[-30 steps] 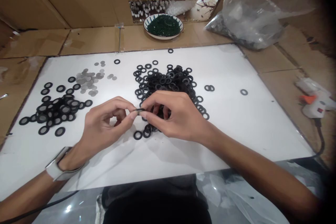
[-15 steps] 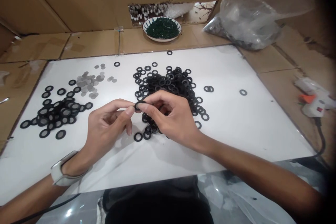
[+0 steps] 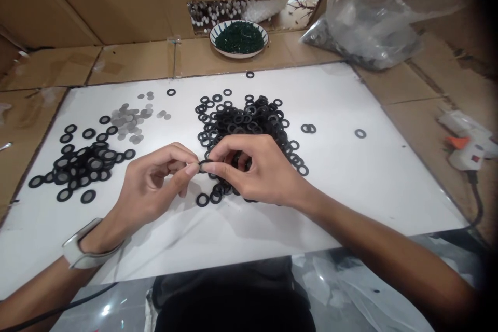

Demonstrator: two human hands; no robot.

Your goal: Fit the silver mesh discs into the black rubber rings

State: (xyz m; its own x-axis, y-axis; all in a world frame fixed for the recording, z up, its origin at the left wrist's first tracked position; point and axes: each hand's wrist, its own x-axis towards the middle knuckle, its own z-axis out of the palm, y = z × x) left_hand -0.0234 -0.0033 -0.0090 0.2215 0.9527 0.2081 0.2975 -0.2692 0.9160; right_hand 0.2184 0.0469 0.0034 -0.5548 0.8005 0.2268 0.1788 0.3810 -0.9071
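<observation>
Between my two hands a black ring washer (image 3: 203, 165) is pinched, seen nearly edge-on. My left hand (image 3: 157, 179) grips its left side with thumb and forefinger. The right side is between the thumb and forefinger of my right hand (image 3: 259, 168). Whether a disc sits inside the ring I cannot make out. Beneath and behind my right hand spreads a heap of black rings (image 3: 241, 119), partly hidden by it. Left of my left hand lies a pile of black rings with grey centres (image 3: 83, 163). Small grey discs (image 3: 130, 119) are scattered behind that pile.
A patterned plate (image 3: 218, 50) of dark green bits stands at the back. Clear plastic bags (image 3: 373, 41) lie at the back right. A white plug block (image 3: 465, 155) with a cable is at the right edge. Stray rings (image 3: 360, 134) dot the white board (image 3: 350, 187).
Both hands still hold the ring, which has tilted flatter. My right fingers have straightened and shifted slightly. The whole view has moved a little.
</observation>
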